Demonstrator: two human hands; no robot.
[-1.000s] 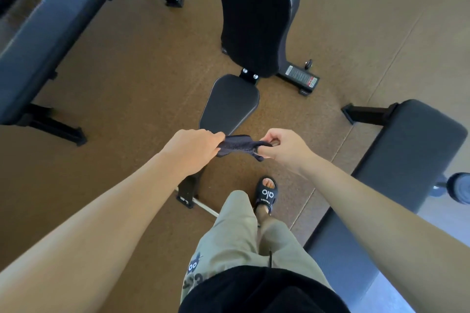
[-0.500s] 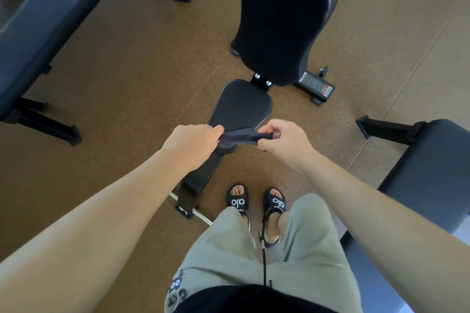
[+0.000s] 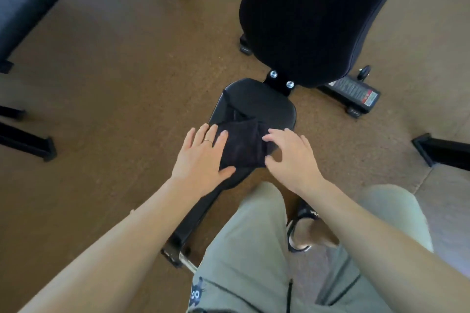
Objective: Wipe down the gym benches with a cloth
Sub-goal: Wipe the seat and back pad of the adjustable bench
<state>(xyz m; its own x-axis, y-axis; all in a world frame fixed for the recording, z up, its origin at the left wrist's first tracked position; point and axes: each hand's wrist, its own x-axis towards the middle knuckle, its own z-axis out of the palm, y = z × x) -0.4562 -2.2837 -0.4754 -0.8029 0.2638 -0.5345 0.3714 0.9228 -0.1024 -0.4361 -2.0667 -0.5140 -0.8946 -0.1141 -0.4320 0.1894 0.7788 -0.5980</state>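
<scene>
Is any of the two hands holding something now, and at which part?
Nothing is gripped. The left hand lies flat on the left side of the dark cloth, on the bench seat. The right hand touches its right edge, fingers spread.

No text can be read with certainty. A warning label (image 3: 356, 91) with red marks is fixed to the bench base bar, its lines too small to be made out. White letters on the sandal strap (image 3: 314, 214) are blurred and partly hidden.
</scene>
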